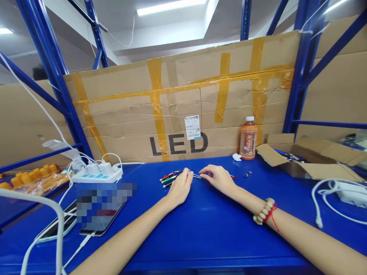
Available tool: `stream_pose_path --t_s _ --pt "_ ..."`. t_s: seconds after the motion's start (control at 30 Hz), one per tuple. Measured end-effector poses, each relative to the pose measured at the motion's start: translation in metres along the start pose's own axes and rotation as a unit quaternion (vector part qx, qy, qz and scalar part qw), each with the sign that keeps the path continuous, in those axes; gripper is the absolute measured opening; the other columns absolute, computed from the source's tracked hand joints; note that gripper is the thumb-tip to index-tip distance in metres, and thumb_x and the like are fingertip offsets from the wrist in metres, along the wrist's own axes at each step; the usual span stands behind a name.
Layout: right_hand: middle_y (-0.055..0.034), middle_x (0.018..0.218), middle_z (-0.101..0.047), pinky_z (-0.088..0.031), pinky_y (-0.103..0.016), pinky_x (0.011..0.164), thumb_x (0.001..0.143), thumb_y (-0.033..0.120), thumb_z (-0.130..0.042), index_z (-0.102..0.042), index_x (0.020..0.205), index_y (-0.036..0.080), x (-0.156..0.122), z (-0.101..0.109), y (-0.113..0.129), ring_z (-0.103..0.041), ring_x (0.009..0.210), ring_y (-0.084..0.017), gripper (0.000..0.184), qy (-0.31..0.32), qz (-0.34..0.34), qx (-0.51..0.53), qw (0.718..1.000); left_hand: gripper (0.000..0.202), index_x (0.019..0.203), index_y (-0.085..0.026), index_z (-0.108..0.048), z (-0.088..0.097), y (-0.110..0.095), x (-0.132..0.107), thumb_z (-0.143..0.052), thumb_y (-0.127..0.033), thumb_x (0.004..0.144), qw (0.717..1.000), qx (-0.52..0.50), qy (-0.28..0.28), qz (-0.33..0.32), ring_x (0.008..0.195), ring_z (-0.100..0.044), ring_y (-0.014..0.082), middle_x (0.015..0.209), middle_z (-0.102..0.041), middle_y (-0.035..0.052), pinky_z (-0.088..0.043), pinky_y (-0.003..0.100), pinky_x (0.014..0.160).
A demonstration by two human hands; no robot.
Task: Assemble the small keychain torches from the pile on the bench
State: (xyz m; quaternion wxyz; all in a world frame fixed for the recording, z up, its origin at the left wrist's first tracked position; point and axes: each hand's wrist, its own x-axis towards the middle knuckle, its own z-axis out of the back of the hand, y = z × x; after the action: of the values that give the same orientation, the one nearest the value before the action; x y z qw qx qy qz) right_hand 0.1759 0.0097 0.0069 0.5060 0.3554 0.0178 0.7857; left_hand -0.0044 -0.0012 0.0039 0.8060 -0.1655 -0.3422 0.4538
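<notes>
My left hand [181, 187] and my right hand [219, 178] rest on the blue table [200, 229], fingertips nearly meeting. Between them they pinch a small slim pen-like light [196, 176], silver at the end; each hand holds one end. A small cluster of similar pen lights [169, 178], red, green and dark, lies just left of my left hand. Another red one [233, 177] pokes out right of my right hand. Two small round metal parts [247, 174] lie further right. A beaded bracelet with red string [265, 211] is on my right wrist.
An orange drink bottle [248, 138] stands at the back by a taped cardboard wall marked LED [177, 114]. An open cardboard box [309, 156] sits at right, a white charger and cable [344, 191] near it. A power strip [97, 173] and phones [94, 217] lie left.
</notes>
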Motion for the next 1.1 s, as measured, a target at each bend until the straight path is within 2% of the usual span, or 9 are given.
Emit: stream_pose_path --t_s 0.17,0.4,0.53,0.73,0.87,0.97,1.1 --pt "-0.0004 0.081 -0.070 -0.045 -0.025 0.065 0.077 0.025 -0.057 -0.069 0.079 0.021 0.001 -0.002 0.007 -0.060 0.067 -0.013 0.012 -0.073 -0.009 0.127 0.989 0.040 0.075 -0.020 -0.039 -0.003 0.012 0.001 -0.010 -0.041 0.093 0.996 -0.072 -0.018 -0.056 0.060 -0.043 0.0123 0.069 -0.047 -0.0019 -0.036 0.025 0.060" --pt "-0.0039 0.072 -0.070 -0.046 -0.024 0.055 0.071 0.033 -0.062 -0.069 0.077 0.016 0.000 -0.005 0.018 -0.056 0.055 -0.012 0.020 -0.094 -0.049 0.312 0.944 0.030 0.078 -0.020 -0.040 -0.004 0.005 0.001 -0.022 -0.038 0.093 0.995 -0.060 -0.007 -0.081 0.062 -0.045 0.0114 0.068 -0.047 -0.0032 -0.035 0.025 0.063" --pt "-0.0048 0.074 -0.070 -0.046 -0.025 0.056 0.068 0.034 -0.064 -0.068 0.072 0.015 0.002 -0.005 0.015 -0.058 0.059 -0.013 0.019 -0.089 -0.045 0.341 0.935 0.025 0.079 -0.019 -0.042 -0.004 0.002 0.003 -0.027 -0.035 0.093 0.993 -0.063 0.018 -0.097 0.061 -0.047 0.0112 0.067 -0.047 -0.0032 -0.035 0.024 0.061" --pt "-0.0042 0.074 -0.069 -0.046 -0.026 0.060 0.067 0.034 -0.065 -0.068 0.070 0.016 0.003 -0.001 0.012 -0.060 0.064 -0.014 0.018 -0.084 -0.025 0.347 0.934 0.022 0.083 -0.019 -0.048 -0.005 0.004 0.004 -0.033 -0.033 0.092 0.993 -0.037 0.003 -0.113 0.070 -0.051 0.0134 0.077 -0.055 -0.0009 -0.036 0.024 0.065" --pt "-0.0029 0.070 -0.069 -0.045 -0.026 0.064 0.065 0.033 -0.067 -0.069 0.068 0.016 0.005 0.003 0.012 -0.058 0.064 -0.013 0.016 -0.038 -0.020 0.341 0.939 0.022 0.091 -0.020 -0.052 -0.005 0.005 0.004 -0.034 -0.031 0.092 0.991 -0.045 -0.003 -0.126 0.080 -0.055 0.0147 0.087 -0.059 0.0009 -0.039 0.025 0.074" --pt "-0.0017 0.066 -0.066 -0.041 -0.023 0.053 0.061 0.035 -0.069 -0.069 0.070 0.015 0.006 0.007 0.009 -0.054 0.057 -0.010 0.021 0.040 -0.071 0.367 0.927 0.023 0.097 -0.020 -0.055 -0.004 0.006 0.003 -0.034 -0.029 0.092 0.990 -0.044 0.003 -0.136 0.087 -0.056 0.0157 0.095 -0.061 0.0023 -0.040 0.026 0.078" --pt "0.0009 0.059 -0.060 -0.029 -0.019 0.041 0.055 0.041 -0.073 -0.068 0.070 0.014 0.006 0.010 0.003 -0.042 0.049 -0.006 0.031 0.117 -0.146 0.385 0.904 0.024 0.100 -0.019 -0.056 -0.004 0.006 0.002 -0.035 -0.028 0.092 0.987 -0.022 0.020 -0.157 0.090 -0.056 0.0164 0.097 -0.062 0.0038 -0.041 0.027 0.080"
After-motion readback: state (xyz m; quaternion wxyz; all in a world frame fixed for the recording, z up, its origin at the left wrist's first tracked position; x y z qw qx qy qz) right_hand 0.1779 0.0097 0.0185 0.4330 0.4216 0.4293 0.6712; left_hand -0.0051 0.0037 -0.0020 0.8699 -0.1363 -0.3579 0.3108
